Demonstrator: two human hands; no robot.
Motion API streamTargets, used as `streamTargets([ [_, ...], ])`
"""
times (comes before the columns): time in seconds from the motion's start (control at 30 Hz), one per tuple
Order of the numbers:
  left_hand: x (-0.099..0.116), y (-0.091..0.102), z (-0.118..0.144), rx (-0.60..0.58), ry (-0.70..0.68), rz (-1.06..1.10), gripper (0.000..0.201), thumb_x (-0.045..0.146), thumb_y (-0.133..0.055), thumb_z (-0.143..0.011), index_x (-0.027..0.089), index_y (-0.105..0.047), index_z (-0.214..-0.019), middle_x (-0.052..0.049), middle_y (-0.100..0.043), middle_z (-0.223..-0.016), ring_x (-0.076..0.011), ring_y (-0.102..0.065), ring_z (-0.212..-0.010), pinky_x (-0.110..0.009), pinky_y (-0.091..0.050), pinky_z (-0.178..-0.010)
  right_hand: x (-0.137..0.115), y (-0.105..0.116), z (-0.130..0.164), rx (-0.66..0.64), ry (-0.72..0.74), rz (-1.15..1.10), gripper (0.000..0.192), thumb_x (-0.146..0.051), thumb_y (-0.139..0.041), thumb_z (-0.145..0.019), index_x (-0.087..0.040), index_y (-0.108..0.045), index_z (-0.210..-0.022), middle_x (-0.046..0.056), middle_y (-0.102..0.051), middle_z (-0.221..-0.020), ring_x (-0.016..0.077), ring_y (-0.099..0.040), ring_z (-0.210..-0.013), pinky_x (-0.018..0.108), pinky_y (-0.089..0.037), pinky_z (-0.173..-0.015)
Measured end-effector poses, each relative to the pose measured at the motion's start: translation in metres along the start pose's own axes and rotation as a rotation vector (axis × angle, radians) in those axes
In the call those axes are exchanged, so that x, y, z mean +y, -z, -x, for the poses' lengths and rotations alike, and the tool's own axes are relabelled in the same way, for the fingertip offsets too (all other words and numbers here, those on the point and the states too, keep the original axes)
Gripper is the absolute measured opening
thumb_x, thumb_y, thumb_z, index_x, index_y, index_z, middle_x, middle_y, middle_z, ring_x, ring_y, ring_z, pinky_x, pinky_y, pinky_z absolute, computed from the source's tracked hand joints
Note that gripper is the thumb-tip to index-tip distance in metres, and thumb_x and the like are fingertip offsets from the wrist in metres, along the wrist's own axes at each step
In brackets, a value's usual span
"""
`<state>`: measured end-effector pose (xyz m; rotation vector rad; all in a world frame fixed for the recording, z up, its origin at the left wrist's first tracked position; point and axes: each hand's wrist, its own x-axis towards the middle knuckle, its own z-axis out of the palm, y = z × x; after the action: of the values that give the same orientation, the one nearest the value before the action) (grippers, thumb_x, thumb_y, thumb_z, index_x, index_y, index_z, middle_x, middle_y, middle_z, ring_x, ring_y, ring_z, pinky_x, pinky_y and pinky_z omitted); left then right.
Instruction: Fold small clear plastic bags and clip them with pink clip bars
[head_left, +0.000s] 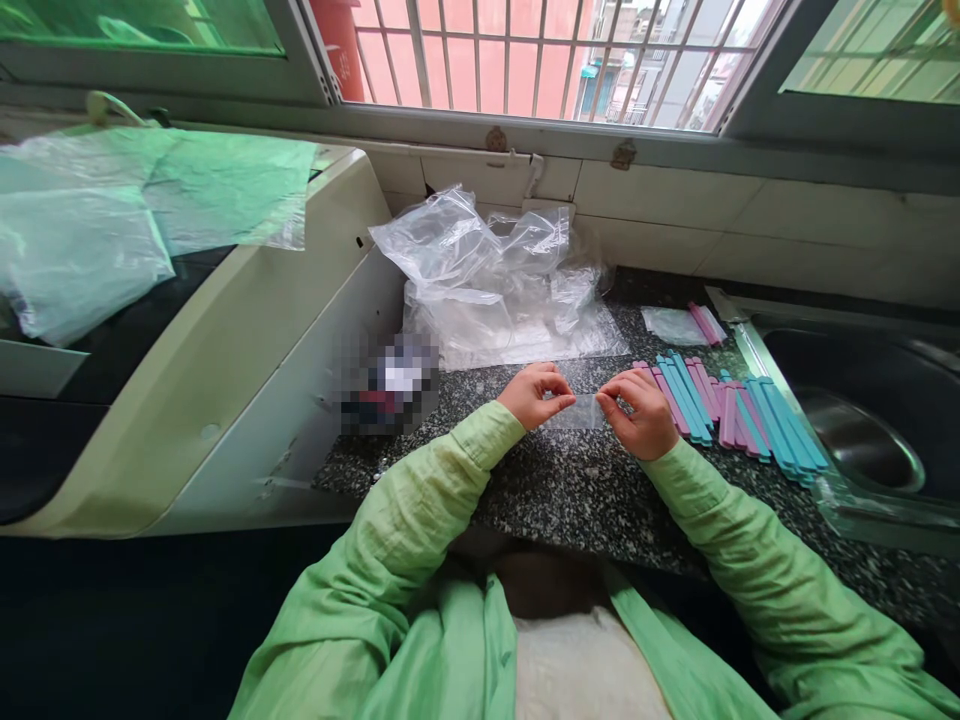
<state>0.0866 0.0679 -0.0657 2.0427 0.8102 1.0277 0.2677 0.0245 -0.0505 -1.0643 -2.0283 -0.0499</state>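
Note:
Both hands pinch a small clear plastic sleeve (582, 411) just above the speckled dark countertop (570, 490). My left hand (534, 394) grips its left end and my right hand (637, 412) grips its right end. Green sleeves cover both arms. Just right of my right hand lies a pile of several blue and pink flat sticks (739, 413). Behind the hands sits a heap of crumpled clear plastic bags (495, 280).
A steel sink (862, 420) lies at the right. A small clear bag with pink sticks (686, 325) rests near the sink's back corner. A cream-coloured appliance (225, 350) with plastic bags on it fills the left. A barred window runs along the back.

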Motion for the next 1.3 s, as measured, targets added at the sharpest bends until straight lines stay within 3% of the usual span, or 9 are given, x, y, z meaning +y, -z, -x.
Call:
streamTargets([
  [0.57, 0.0007, -0.0039, 0.0005, -0.037, -0.027, -0.052, 0.011, 0.017, -0.061, -0.069, 0.014, -0.060, -0.058, -0.001, -0.053, -0.060, -0.0104, -0.046, -0.060, -0.024, -0.041, -0.061, 0.0018, 0.0003, 0.0001, 0.004, -0.007, 0.001, 0.012, -0.021, -0.054, -0.079, -0.021, -0.054, -0.067, 0.003, -0.058, -0.065, 0.0172, -0.050, -0.067, 0.033, -0.042, -0.064],
  [0.97, 0.0017, -0.0026, 0.0002, 0.183, 0.060, 0.189, 0.014, 0.022, -0.059, -0.072, 0.013, -0.058, -0.061, 0.001, -0.050, -0.061, -0.0071, -0.044, -0.055, -0.021, -0.038, -0.053, 0.0036, -0.0037, 0.0038, -0.080, -0.233, -0.189, 0.015, -0.035, -0.056, -0.077, -0.021, -0.056, -0.073, 0.002, -0.059, -0.067, 0.0158, -0.053, -0.065, 0.030, -0.044, -0.059],
  [1.3, 0.0035, -0.0034, 0.0005, 0.168, 0.082, 0.246, 0.014, 0.023, -0.059, -0.071, 0.012, -0.058, -0.062, 0.001, -0.050, -0.060, -0.0067, -0.044, -0.055, -0.021, -0.038, -0.053, -0.0001, -0.0026, 0.0020, -0.032, -0.186, -0.184, 0.015, -0.025, -0.055, -0.079, -0.020, -0.053, -0.065, 0.001, -0.056, -0.061, 0.0147, -0.051, -0.062, 0.030, -0.042, -0.060],
])
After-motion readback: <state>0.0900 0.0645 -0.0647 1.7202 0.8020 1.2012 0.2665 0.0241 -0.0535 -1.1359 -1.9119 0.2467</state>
